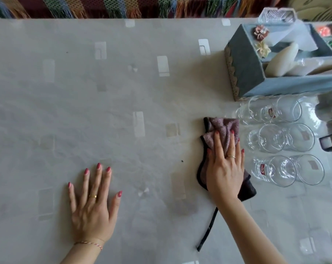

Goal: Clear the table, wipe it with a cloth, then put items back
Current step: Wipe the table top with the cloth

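A pale grey tablecloth with shiny rectangles covers the table (pixel 123 96). My right hand (pixel 226 166) presses flat, fingers straight, on a mauve cloth with dark edging (pixel 222 128) at centre right; a dark strap of the cloth trails toward me. My left hand (pixel 93 202) rests flat on the tablecloth at lower left, fingers spread, holding nothing. Several clear drinking glasses (pixel 272 138) lie clustered just right of the cloth. A grey fabric organiser box (pixel 243 69) stands behind them.
The box holds a white bottle (pixel 283 61), tissue and fabric flowers. A clear plastic tray (pixel 277 16) sits behind it. A dark-handled object (pixel 331 141) is at the right edge. A fringed, colourful textile (pixel 123 6) runs along the far table edge.
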